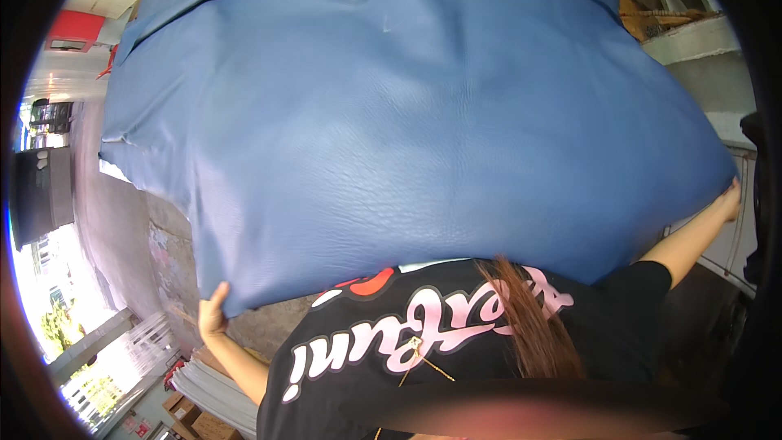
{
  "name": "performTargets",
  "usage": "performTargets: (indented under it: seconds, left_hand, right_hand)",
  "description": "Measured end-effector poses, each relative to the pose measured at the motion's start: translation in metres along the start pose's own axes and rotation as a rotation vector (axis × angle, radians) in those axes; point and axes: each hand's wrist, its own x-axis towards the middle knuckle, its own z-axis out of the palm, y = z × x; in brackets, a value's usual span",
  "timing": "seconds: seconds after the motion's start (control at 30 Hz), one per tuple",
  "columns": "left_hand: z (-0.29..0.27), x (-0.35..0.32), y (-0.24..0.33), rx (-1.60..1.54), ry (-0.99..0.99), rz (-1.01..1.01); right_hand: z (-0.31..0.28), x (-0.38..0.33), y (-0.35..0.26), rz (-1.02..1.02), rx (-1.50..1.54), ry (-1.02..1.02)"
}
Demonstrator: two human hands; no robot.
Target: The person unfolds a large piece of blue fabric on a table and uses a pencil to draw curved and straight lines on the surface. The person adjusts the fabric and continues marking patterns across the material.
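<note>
A large blue leather hide (391,130) spreads across most of the view, with a grained surface and a few folds toward its far left. At its near left corner, my left hand (213,310) pinches the edge with the thumb on top. Out to the far right, my right hand (732,200) closes on the other near corner, its fingers partly hidden by the leather. The near edge stretches between both hands and lies close against my black shirt (456,334). What lies beneath the hide is mostly hidden.
Cardboard boxes (199,421) and grey-white sheets (216,391) sit at the lower left. A red box-like object (75,30) is at the far left. Along the right stand a pale ledge (700,42) and white panels (721,248).
</note>
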Motion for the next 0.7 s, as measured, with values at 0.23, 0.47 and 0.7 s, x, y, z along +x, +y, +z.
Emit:
performTargets:
  seconds: [0.23,0.47,0.7]
  left_hand:
    - [0.032,0.029,-0.07,0.204,-0.171,-0.349]
    - [0.061,0.091,0.007,1.096,0.655,0.449]
    - [0.336,0.122,0.109,0.949,0.096,1.315]
  right_hand:
    - [-0.202,-0.124,0.12,0.22,-1.559,-0.084]
    - [-0.16,-0.14,0.09,0.218,-0.839,-0.603]
    - [-0.006,-0.444,-0.001,0.189,0.047,-0.906]
